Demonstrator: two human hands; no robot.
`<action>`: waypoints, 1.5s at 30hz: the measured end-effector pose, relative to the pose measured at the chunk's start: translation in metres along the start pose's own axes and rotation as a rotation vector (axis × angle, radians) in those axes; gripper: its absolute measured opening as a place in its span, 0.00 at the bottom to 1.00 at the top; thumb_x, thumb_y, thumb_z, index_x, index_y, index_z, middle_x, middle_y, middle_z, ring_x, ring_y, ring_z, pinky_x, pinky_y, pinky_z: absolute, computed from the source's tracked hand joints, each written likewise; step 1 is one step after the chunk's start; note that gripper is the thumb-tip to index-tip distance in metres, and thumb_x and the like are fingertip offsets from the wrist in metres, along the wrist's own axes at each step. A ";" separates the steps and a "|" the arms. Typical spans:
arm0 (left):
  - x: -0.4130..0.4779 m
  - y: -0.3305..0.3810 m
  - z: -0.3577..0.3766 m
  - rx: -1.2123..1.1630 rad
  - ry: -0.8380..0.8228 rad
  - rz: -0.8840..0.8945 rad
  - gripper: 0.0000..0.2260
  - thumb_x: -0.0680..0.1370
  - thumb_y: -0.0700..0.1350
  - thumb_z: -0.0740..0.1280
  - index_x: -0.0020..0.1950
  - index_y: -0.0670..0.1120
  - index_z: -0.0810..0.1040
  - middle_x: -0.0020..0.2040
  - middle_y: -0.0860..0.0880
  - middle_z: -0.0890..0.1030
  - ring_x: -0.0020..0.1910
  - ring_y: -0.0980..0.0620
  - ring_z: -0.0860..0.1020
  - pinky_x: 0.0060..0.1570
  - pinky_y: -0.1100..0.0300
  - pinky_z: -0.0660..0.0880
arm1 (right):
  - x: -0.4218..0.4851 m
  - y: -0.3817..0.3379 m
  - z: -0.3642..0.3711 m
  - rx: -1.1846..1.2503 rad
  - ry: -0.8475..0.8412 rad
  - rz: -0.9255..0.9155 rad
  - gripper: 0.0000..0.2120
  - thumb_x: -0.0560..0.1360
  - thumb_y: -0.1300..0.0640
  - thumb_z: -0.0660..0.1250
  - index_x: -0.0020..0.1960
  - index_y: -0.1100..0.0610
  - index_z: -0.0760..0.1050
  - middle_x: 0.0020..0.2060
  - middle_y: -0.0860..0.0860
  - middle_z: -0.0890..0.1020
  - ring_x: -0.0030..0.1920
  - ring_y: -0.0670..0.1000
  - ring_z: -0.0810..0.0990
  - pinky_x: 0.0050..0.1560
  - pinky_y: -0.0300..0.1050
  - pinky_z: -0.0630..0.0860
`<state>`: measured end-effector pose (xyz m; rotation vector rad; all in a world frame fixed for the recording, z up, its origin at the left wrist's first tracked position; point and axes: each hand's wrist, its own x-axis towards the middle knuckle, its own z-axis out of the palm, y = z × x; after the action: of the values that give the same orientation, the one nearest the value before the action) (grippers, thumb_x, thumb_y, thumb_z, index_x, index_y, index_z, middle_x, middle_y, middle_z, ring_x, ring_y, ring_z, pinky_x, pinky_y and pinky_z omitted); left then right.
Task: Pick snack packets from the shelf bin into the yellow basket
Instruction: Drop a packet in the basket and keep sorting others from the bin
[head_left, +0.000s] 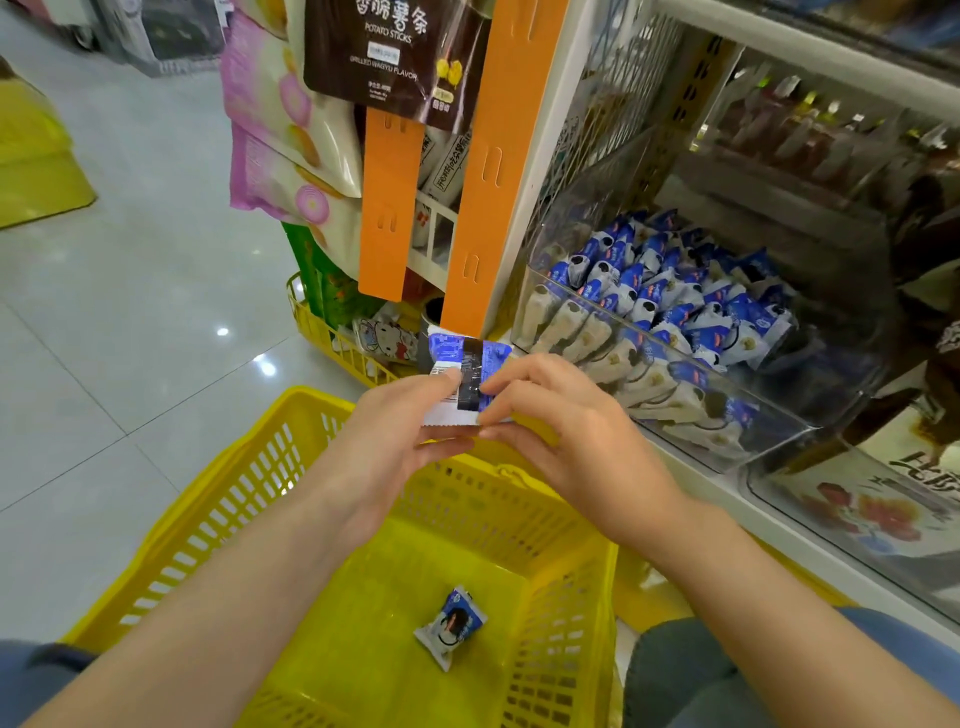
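The yellow basket (208, 519) stands near, centre. The clear shelf bin (841, 364), right, holds heaped blue-and-white packets. The left hand (395, 431) and right hand (566, 421) both pinch one blue-and-white snack packet (462, 379), barcode uppermost, above the basket's far rim. A second packet (451, 626) lies inside the basket.

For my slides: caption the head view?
The left hand and right hand pinch a blue snack packet over the yellow basket, which holds a second packet.
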<state>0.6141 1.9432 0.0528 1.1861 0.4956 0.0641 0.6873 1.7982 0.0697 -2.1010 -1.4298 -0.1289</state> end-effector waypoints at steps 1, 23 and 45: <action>0.000 0.000 0.001 0.044 0.026 0.043 0.09 0.79 0.46 0.62 0.51 0.47 0.81 0.48 0.47 0.84 0.48 0.50 0.82 0.46 0.58 0.79 | 0.000 -0.001 0.001 0.000 -0.011 0.020 0.06 0.73 0.55 0.67 0.47 0.57 0.78 0.48 0.50 0.78 0.51 0.44 0.73 0.50 0.38 0.70; 0.003 -0.022 0.001 0.809 0.166 0.556 0.10 0.73 0.53 0.68 0.49 0.61 0.68 0.45 0.63 0.76 0.46 0.68 0.75 0.39 0.77 0.72 | 0.002 -0.005 0.013 0.285 0.084 0.610 0.10 0.75 0.48 0.65 0.40 0.53 0.75 0.34 0.47 0.80 0.38 0.43 0.80 0.37 0.50 0.80; 0.010 -0.030 -0.003 0.873 0.268 0.582 0.09 0.79 0.39 0.60 0.56 0.47 0.75 0.43 0.49 0.82 0.37 0.58 0.78 0.37 0.72 0.72 | 0.000 -0.008 0.030 0.485 -0.063 0.596 0.11 0.75 0.54 0.66 0.53 0.43 0.66 0.49 0.38 0.75 0.43 0.35 0.77 0.40 0.27 0.74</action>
<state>0.6154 1.9369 0.0219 2.1735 0.4001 0.5564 0.6727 1.8157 0.0481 -2.0193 -0.7119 0.4725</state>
